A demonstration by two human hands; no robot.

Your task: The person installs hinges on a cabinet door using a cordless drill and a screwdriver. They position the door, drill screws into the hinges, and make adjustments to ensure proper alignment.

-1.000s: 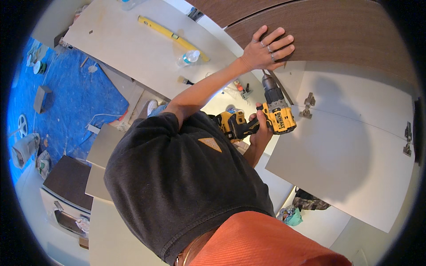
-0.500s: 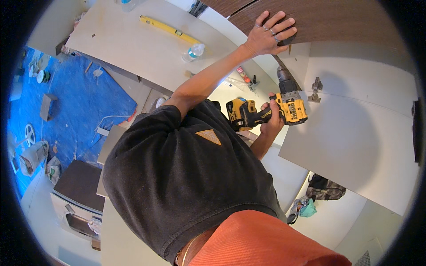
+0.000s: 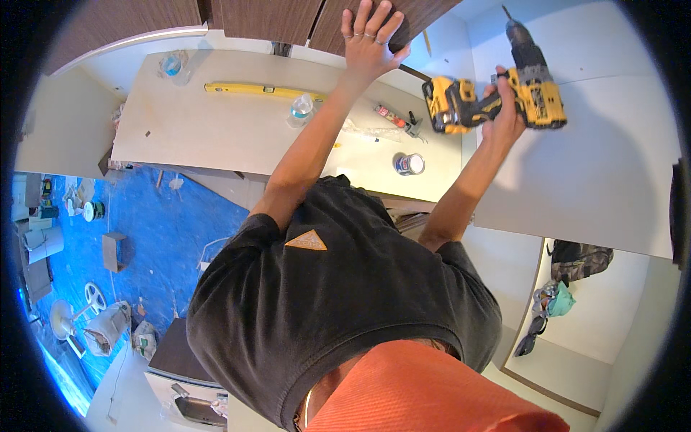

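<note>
My left hand [image 3: 371,43] is raised with its ringed fingers spread, lying against the dark wood-grain cabinet front [image 3: 263,20]. In my right hand [image 3: 506,119] is a yellow-and-black cordless drill [image 3: 541,101], gripped by its handle. Its battery [image 3: 446,104] points left. From the chuck a thin bit [image 3: 507,12] extends up, in front of the pale cabinet interior [image 3: 576,43]. I cannot tell whether the tip touches anything. Between the left hand and the drill a pencil-like stick [image 3: 427,43] shows near the cabinet's edge.
On the pale counter [image 3: 201,129] below lie a yellow spirit level [image 3: 245,89], a plastic bottle [image 3: 301,108], a caulking gun [image 3: 396,119] and a small can [image 3: 409,164]. A white panel [image 3: 590,173] stands at right. Blue sheeting [image 3: 165,223] covers the floor at left, with a fan [image 3: 63,317] on it.
My right hand has moved up and to the right with the drill. The left hand stays on the dark front. The view has shifted, showing more counter and the small can.
</note>
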